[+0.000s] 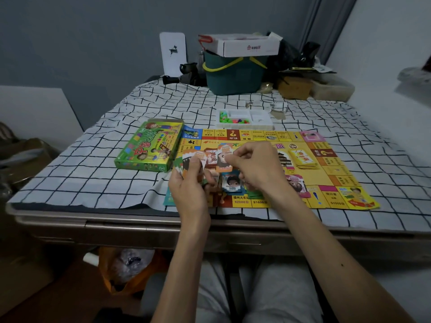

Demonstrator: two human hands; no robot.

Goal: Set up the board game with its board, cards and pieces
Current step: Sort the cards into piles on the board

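Orange card [224, 159] I'm pinching with right hand [256, 169], left hand [189, 185] gripping the fan [191, 159]; pink pile [297, 186] is lying rightward, nearer the right.

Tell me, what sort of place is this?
Probably a home room: a table under a black-and-white grid cloth, a teal plastic basket with yellow handles, a white cardboard box on top.
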